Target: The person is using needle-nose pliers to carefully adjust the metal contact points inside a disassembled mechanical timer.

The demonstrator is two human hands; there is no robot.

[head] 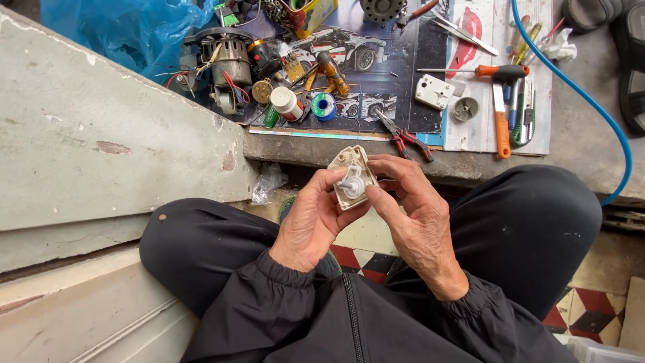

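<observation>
The timer (pixel 352 177), a small cream plastic box with a white round hub on its face, sits between both hands above the person's lap. The left hand (pixel 310 218) is closed around its left side, thumb on the front edge and fingers curled behind. The right hand (pixel 411 212) grips the right side, with its thumb (pixel 373 196) pressed by the hub and its fingers bent over the top edge.

Just beyond the hands, on the ledge, red-handled pliers (pixel 406 139) lie on a poster (pixel 376 81). Farther out to the right lie an orange screwdriver (pixel 478 70) and a white switch plate (pixel 434 91). Out to the left stand a solder spool (pixel 324 105), a white bottle (pixel 286 103) and a small motor (pixel 227 66). A blue bag (pixel 114 27) lies far left, its contents not visible. A blue hose (pixel 591 101) curves along the right.
</observation>
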